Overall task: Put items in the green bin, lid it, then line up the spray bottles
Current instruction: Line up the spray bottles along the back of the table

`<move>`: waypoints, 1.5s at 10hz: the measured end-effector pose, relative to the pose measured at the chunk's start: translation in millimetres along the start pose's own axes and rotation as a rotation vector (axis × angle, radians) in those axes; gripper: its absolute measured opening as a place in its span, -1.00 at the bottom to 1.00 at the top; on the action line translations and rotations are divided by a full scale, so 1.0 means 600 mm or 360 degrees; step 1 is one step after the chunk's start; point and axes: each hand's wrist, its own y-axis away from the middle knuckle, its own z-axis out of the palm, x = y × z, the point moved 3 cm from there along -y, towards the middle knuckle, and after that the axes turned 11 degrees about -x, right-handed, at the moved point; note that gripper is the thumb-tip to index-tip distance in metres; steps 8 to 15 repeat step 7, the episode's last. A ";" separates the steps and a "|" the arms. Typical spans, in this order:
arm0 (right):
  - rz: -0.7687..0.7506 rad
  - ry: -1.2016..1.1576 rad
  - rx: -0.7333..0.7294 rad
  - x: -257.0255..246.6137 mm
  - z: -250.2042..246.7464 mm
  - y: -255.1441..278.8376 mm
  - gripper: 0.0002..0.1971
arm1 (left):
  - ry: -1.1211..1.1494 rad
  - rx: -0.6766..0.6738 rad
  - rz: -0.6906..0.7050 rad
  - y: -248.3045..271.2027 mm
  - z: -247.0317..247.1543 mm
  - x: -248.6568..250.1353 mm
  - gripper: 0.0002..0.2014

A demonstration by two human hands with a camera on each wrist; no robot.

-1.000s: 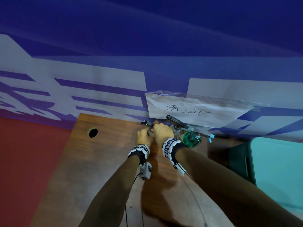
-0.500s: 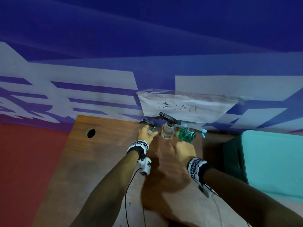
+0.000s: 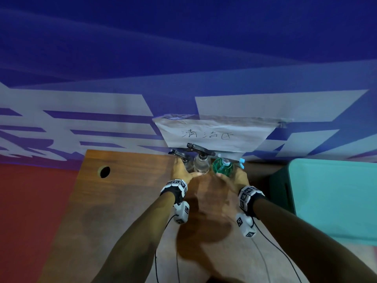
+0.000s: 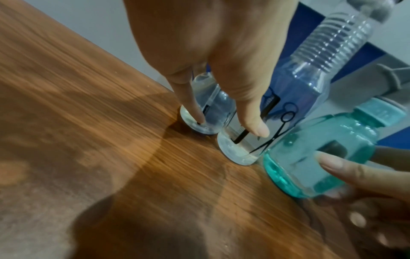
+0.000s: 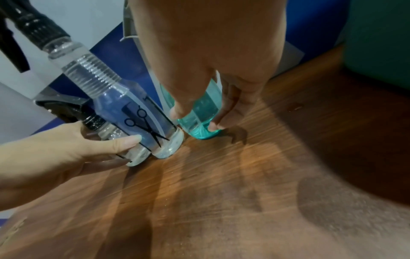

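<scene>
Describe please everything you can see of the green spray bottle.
The green spray bottle is see-through teal plastic with a rounded body, a lighter ribbed collar and a pale spray head with a blue nozzle tip. It stands upright on the wooden table by the wall, at the right end of a row, beside the clear bottle with the scissors print; whether they touch is unclear. The right hand holds its lower body, fingers curled around it.

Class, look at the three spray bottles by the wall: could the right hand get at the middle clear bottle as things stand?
Probably yes. The right hand is on the green bottle, right beside the middle bottle, whose near side is bare apart from the left hand's thumb.
</scene>
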 end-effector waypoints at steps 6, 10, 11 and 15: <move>-0.0037 0.0251 -0.0120 -0.011 -0.021 0.014 -0.35 | -0.0226 -0.0067 -0.0100 0.073 -0.026 0.032 -0.08; -0.0139 0.0298 -0.0082 -0.028 -0.034 0.049 -0.56 | -0.0340 -0.0009 -0.0107 0.112 -0.047 0.051 -0.53; -0.0139 0.0298 -0.0082 -0.028 -0.034 0.049 -0.56 | -0.0340 -0.0009 -0.0107 0.112 -0.047 0.051 -0.53; -0.0139 0.0298 -0.0082 -0.028 -0.034 0.049 -0.56 | -0.0340 -0.0009 -0.0107 0.112 -0.047 0.051 -0.53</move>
